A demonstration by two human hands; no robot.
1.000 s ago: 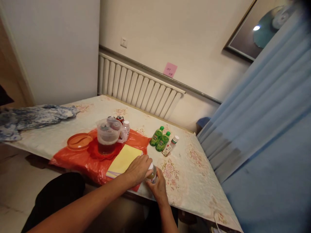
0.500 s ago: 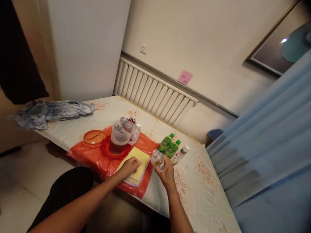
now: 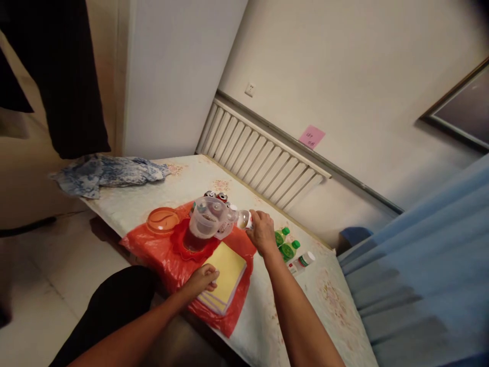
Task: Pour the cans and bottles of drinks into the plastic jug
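My right hand (image 3: 262,232) is closed round a clear plastic bottle (image 3: 244,219), held tilted leftward at the right of a clear plastic jug (image 3: 209,216). Dark liquid shows low in the jug, which stands in a red scalloped dish (image 3: 178,239). Where the bottle's mouth sits is hard to make out. My left hand (image 3: 204,279) rests with curled fingers at the near left of a yellow pad (image 3: 228,270); anything inside those fingers is too small to name. Another clear bottle (image 3: 228,227) and several cans (image 3: 221,197) stand behind the jug.
An orange lid (image 3: 163,220) lies left of the jug on a red plastic sheet (image 3: 143,244). Green-capped bottles (image 3: 289,250) and a white-capped bottle (image 3: 303,262) stand at right on the flowered tablecloth (image 3: 324,306). Patterned cloth (image 3: 114,173) lies at the far left; a radiator (image 3: 260,153) is behind.
My right hand has carried the bottle away from me and leftward, tipping it over near the jug. My left hand stays curled by the yellow pad. The view has shifted slightly.
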